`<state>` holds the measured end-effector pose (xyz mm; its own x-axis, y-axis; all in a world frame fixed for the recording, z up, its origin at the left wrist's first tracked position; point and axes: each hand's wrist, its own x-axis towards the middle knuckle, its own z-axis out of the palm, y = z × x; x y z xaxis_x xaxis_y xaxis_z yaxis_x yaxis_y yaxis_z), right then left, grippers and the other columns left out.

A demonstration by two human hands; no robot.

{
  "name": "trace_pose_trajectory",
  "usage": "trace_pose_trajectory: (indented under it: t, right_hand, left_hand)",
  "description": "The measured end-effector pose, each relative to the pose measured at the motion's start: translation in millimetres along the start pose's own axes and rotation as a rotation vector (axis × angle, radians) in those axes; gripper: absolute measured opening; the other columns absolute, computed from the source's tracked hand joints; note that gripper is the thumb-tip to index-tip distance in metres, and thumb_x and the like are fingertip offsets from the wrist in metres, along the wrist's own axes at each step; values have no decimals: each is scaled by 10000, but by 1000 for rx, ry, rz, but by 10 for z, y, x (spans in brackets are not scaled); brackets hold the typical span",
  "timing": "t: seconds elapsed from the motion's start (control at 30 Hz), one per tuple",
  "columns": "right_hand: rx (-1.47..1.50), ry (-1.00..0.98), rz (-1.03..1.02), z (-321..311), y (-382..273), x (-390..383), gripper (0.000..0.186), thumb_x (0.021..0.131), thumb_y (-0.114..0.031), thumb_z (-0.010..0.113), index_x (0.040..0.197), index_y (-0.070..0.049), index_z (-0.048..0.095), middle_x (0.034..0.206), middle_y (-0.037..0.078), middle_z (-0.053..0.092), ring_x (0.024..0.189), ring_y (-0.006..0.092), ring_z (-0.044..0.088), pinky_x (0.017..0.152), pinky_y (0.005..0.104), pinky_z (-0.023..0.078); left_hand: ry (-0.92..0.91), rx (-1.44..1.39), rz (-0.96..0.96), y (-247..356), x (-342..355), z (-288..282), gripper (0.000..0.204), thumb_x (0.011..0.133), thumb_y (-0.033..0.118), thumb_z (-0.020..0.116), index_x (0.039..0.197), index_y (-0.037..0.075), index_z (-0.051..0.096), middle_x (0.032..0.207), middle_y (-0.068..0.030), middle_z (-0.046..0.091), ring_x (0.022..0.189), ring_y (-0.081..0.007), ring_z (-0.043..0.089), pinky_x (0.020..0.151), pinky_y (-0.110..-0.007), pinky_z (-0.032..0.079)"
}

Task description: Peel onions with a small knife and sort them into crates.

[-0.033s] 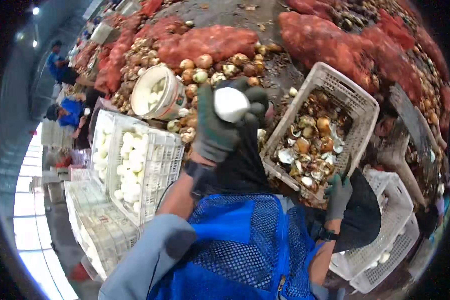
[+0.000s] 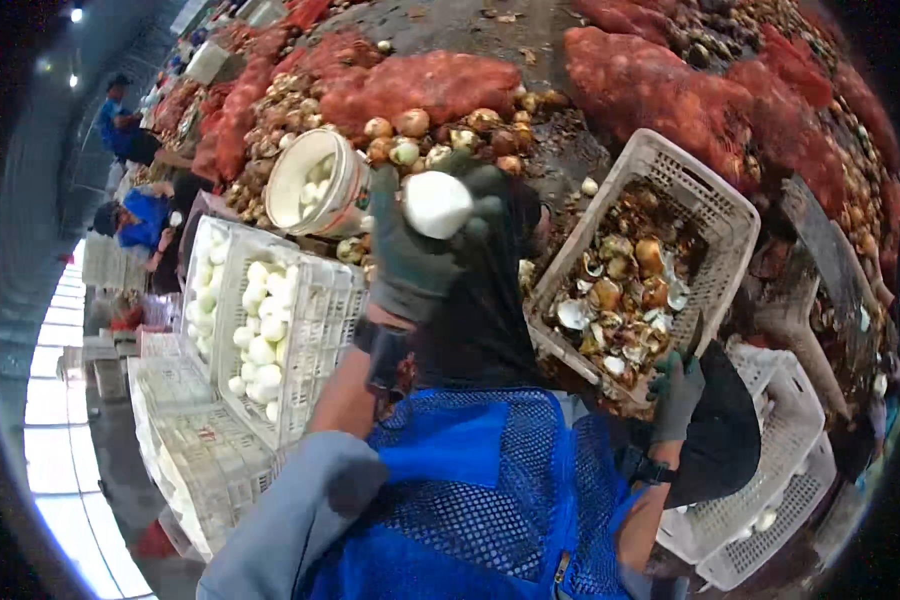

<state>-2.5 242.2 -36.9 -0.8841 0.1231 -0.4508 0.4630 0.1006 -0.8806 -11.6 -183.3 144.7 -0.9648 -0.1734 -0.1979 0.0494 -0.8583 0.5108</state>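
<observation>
A peeled white onion (image 2: 438, 205) rests in my left hand (image 2: 417, 262), its gloved fingers curled round it above my dark-clothed lap. My right hand (image 2: 678, 393), also gloved, is closed at the near right corner of a crate of peelings. From its fist a thin dark blade of a knife (image 2: 697, 338) points up; the handle is hidden in the glove. The pale plastic crate (image 2: 735, 225) holds brown skins, white scraps and several onion pieces.
At left, white crates (image 2: 315, 330) hold peeled onions (image 2: 262, 350). A white bucket (image 2: 345, 170) with peeled onions stands beyond. Unpeeled onions (image 2: 412, 123) and red mesh sacks (image 2: 660, 100) lie ahead. More crates (image 2: 770, 540) stand at right. Other people (image 2: 145, 220) sit at far left.
My left hand has shifted a little left with the onion in it. The right hand stays nearly where it was.
</observation>
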Motion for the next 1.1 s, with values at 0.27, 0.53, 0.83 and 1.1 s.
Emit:
trace_pose_trajectory:
  t: [0.27,0.53,0.83,1.1]
  right_hand:
    - [12,-96,13,27,195,143,373,1011,-278,728,1199,30,633,887,102,714,561,189,654,478,347,508]
    - [166,-198,86,157,180,159,352,1023,-181,727,1293,27,641,848,75,706,647,177,670,524,348,548]
    - [39,-59,211,149,380,108,535,1087,-239,645,1516,35,480,995,155,773,589,160,658,507,326,539]
    - [-181,86,199,270,372,160,353,1059,-231,668,1294,21,597,920,133,753,560,127,599,493,311,486]
  left_hand:
    - [-43,-220,649,1906,-1148,-1482,1103,906,690,741,1630,-40,343,1622,-308,464,1400,-434,555,1098,-478,560]
    - [466,356,403,899,-792,-2576,663,1079,586,581,1396,8,649,1240,-190,764,1063,-328,763,883,-396,642]
    - [674,808,-43,-30,622,-2218,449,1106,261,586,1459,-16,574,1110,-97,745,945,-182,749,727,-307,577]
    - [634,1405,-110,-189,1604,-2640,390,1055,165,684,1382,-46,654,1046,-17,718,808,-146,647,728,-352,539]
